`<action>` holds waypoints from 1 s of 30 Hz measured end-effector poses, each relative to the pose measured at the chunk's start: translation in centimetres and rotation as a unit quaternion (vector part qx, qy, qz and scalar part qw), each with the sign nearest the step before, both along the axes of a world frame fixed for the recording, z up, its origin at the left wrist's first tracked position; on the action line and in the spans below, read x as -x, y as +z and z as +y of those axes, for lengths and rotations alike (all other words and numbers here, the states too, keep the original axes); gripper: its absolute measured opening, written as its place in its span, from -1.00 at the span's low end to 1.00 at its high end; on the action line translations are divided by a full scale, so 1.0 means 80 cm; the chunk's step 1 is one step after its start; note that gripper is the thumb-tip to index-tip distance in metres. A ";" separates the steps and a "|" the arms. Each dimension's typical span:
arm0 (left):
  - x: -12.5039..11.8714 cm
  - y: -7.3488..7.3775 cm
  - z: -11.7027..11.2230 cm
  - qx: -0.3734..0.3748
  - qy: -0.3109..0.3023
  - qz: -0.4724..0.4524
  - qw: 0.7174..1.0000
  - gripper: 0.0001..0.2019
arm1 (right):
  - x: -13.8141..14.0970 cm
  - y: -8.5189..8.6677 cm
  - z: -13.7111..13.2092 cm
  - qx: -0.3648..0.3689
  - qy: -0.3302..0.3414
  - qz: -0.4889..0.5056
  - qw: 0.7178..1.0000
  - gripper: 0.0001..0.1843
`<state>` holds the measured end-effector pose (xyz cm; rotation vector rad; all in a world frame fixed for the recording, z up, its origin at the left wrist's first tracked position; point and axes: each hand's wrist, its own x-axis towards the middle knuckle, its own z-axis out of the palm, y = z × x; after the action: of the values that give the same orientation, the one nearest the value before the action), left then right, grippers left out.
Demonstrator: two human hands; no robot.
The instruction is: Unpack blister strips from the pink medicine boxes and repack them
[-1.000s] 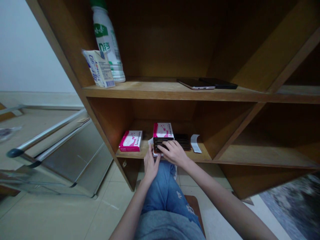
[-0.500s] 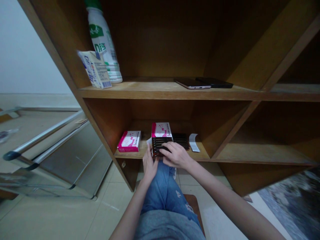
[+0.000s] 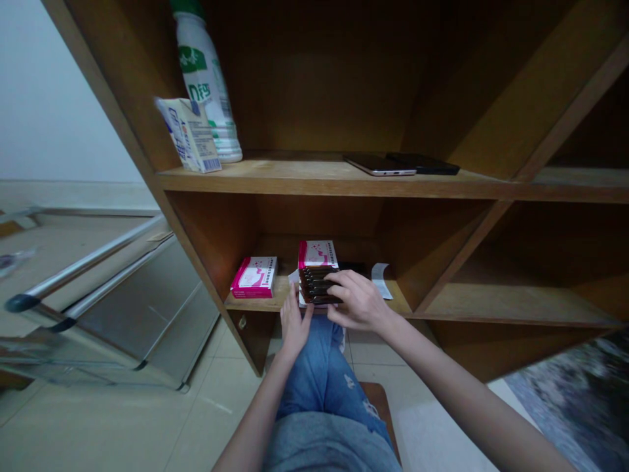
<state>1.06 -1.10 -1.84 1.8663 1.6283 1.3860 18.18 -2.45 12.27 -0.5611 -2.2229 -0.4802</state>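
My right hand (image 3: 356,300) is closed round a dark ribbed tray (image 3: 317,286) of small vials at the front of the lower shelf (image 3: 265,301), tilting it up. My left hand (image 3: 293,321) rests at the shelf edge with its fingers against the tray's left end. Right behind the tray lies an open pink and white box (image 3: 318,254). A second, closed pink box (image 3: 255,276) lies to the left. A white paper slip (image 3: 382,280) lies to the right of my right hand.
On the upper shelf (image 3: 319,178) stand a white and green bottle (image 3: 209,85) and a small carton (image 3: 188,134), with two phones (image 3: 400,164) lying flat further right. A metal rack (image 3: 98,288) lies on the tiled floor at the left. My knee in jeans (image 3: 324,373) is below the shelf.
My right hand has drawn the two dark trays together and tipped them up; the tray that lay to the right of the open box is no longer there. The left hand stayed put.
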 end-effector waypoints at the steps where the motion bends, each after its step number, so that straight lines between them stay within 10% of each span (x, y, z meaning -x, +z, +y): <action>1: -0.001 0.001 -0.001 0.005 0.004 -0.003 1.000 -0.32 | -0.003 0.005 -0.003 -0.003 -0.002 0.007 1.000 -0.71; 12: -0.002 0.007 -0.004 0.025 0.013 -0.002 1.000 -0.30 | -0.066 0.037 -0.002 -0.040 -0.090 0.047 0.994 -0.62; 30: 0.001 0.006 -0.003 0.040 0.015 0.018 0.999 -0.30 | -0.089 -0.046 0.074 -0.056 -0.195 -0.003 0.979 -0.91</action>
<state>0.98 -1.35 -1.36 1.8397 1.7085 1.2865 25.28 3.45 8.61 -0.9419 -2.0779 -0.8014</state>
